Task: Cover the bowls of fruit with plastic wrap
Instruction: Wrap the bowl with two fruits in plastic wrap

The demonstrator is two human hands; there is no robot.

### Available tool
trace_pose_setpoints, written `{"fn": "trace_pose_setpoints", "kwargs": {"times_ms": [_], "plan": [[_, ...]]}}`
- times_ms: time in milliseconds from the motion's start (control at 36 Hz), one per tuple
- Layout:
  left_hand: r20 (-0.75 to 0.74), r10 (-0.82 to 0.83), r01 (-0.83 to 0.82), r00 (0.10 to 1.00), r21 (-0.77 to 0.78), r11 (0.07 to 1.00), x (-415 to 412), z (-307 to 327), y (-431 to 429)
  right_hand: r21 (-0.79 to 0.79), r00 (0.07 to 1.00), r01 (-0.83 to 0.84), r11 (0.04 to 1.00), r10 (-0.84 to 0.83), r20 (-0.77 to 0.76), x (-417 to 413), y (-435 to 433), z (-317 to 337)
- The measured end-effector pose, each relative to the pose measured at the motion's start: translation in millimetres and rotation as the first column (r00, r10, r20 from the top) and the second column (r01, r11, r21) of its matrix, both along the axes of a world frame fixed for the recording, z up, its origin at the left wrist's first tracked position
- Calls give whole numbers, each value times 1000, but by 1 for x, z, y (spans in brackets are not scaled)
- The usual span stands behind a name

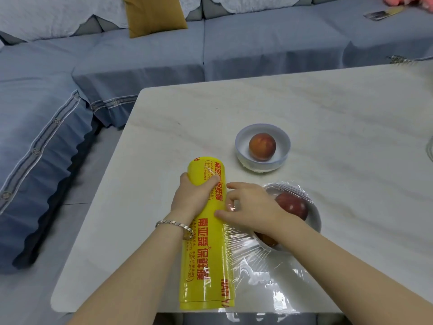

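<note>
A long yellow roll of plastic wrap (206,254) with red print lies on the white marble table (328,113). My left hand (192,195) grips its far end. My right hand (250,207) rests on the roll's right edge, fingertips on the film where it leaves the roll. Clear film (269,266) stretches rightward from the roll over a white bowl (314,219) holding a red apple (293,205) and another fruit, partly hidden by my right wrist. Farther back stands a second white bowl (262,146), uncovered, with a peach (262,147) in it.
A blue-grey sofa (117,66) wraps around the table's far and left sides, with a mustard cushion (152,15) on it. The table's left edge and rounded front corner are close to the roll. A glass object (430,148) shows at the right edge.
</note>
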State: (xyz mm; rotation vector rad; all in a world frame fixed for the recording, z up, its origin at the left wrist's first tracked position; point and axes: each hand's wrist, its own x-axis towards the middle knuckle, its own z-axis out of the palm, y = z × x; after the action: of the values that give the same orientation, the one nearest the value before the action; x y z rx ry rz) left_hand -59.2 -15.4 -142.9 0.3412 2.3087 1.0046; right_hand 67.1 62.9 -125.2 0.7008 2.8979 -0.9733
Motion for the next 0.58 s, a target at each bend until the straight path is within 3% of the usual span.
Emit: {"fn": "trace_pose_setpoints", "kwargs": {"times_ms": [111, 250, 333, 444, 583], "plan": [[-3, -9, 9, 1000, 15, 1000, -1, -1, 0, -72, 997, 48, 996, -52, -51, -3, -2, -6], [-5, -10, 10, 1000, 16, 1000, -1, -2, 0, 56, 987, 85, 995, -77, -143, -6, -9, -18], [7, -3, 3, 1000, 27, 1000, -2, -2, -2, 49, 974, 149, 988, -138, -182, -4, -7, -26], [8, -5, 5, 1000, 23, 1000, -2, -2, -2, 158, 974, 209, 965, -191, -118, -1, -9, -18], [3, -8, 8, 1000, 13, 1000, -1, -1, -1, 131, 971, 117, 984, -86, -222, 13, -16, -21]]}}
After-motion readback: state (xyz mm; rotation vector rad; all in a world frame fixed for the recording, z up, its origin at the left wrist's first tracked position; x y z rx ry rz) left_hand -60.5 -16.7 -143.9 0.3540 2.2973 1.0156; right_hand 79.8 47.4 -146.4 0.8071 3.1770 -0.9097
